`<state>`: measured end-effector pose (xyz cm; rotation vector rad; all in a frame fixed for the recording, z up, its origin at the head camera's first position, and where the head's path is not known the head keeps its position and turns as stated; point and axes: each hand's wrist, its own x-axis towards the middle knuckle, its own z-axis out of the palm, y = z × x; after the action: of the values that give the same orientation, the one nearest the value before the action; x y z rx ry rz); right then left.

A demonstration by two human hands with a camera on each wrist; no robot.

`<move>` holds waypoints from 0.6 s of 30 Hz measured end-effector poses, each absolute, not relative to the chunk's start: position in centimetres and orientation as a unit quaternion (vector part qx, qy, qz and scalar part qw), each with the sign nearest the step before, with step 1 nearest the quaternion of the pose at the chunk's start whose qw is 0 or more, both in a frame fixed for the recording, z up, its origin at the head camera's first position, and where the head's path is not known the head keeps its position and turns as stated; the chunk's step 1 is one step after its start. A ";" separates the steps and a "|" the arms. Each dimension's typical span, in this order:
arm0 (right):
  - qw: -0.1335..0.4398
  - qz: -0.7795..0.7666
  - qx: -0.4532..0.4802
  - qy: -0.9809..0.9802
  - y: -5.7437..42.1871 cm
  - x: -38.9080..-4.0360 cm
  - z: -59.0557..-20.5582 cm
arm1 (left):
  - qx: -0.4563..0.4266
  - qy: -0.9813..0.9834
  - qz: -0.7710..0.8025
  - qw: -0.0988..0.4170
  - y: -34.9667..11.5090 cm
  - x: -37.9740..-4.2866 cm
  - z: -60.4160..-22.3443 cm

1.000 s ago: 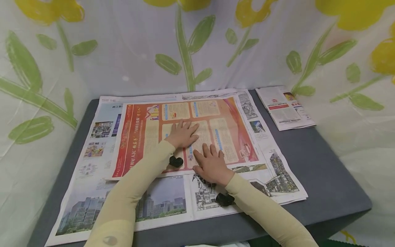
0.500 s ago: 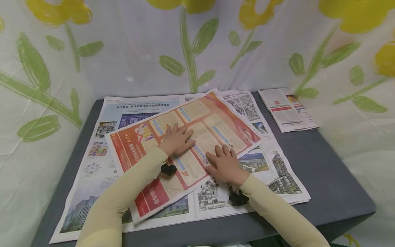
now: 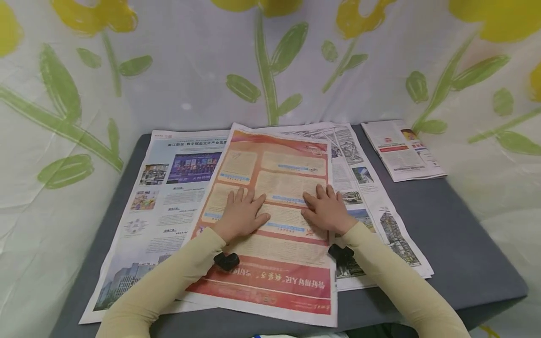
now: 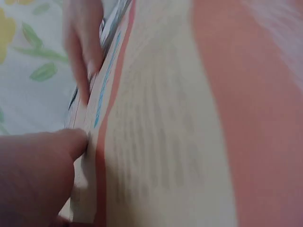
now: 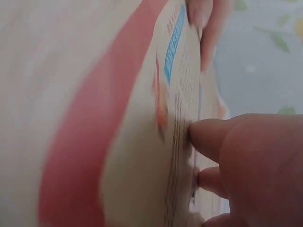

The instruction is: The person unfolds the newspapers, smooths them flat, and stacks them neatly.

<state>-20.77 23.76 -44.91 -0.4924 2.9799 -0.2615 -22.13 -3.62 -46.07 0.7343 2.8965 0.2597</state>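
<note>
A folded newspaper with a red and cream page lies nearly upright on the table, its red banner toward the front edge and its print upside down. My left hand rests on its left part, fingers spread and straight. On its right edge my right hand presses with the fingers extended. Close up in the left wrist view, the left thumb touches the page. The right wrist view shows the right hand with its fingertips down on the paper.
Under the red newspaper is a larger spread newspaper with photos and drawings. A small folded newspaper sits at the back right of the dark grey table. Behind hangs a white curtain printed with yellow flowers.
The red newspaper has turned counterclockwise from sideways to nearly upright, its red banner swinging from the left to the front. Both hands have stayed on it, the right moving rightward and slightly away.
</note>
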 end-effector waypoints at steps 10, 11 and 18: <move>0.104 -0.082 -0.135 0.982 24.9 -24.8 -44.9 | 0.173 0.975 0.124 0.059 -0.3 -21.8 -47.8; 0.105 -0.083 -0.134 0.982 25.0 -25.1 -44.9 | 0.168 0.976 0.124 0.061 -0.1 -21.9 -47.9; 0.090 -0.102 -0.115 0.984 25.8 -26.1 -45.1 | 0.150 0.977 0.143 0.058 0.6 -22.6 -47.8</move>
<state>-26.10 25.80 -45.14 -0.3411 2.9263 -0.3021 -22.63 0.61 -47.80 0.4543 2.9605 0.4333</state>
